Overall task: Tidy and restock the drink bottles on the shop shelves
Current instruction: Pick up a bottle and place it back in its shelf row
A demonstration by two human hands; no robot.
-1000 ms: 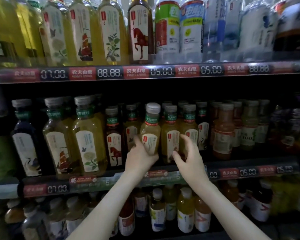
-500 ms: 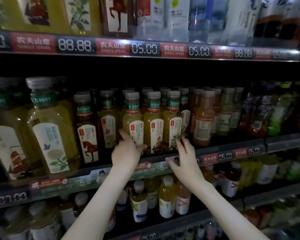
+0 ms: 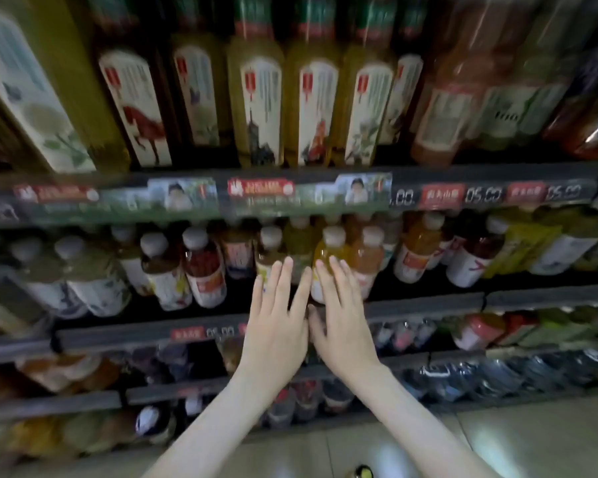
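Straight ahead of both hands, on the shelf under the tall tea bottles, the small drink bottles are standing upright in a row, caps up and long axes vertical. The left hand and right hand are reaching side by side, thumbs nearly meeting, fingers straight and spread, gripping nothing. The right hand is lying nearer the yellow juice bottle: its fingertips are overlapping the bottle's shoulder, though blur is hiding whether they are touching. The left fingertips are pointing at a pale-capped bottle just to the left. A peach-coloured bottle is crowding the yellow one on its right, so a grasp would probably be coming from the front, with little side room. The dark shelf lip is running just beneath the fingers, and the price strip of the shelf above is leaving modest headroom over the caps. Pale floor is showing below.
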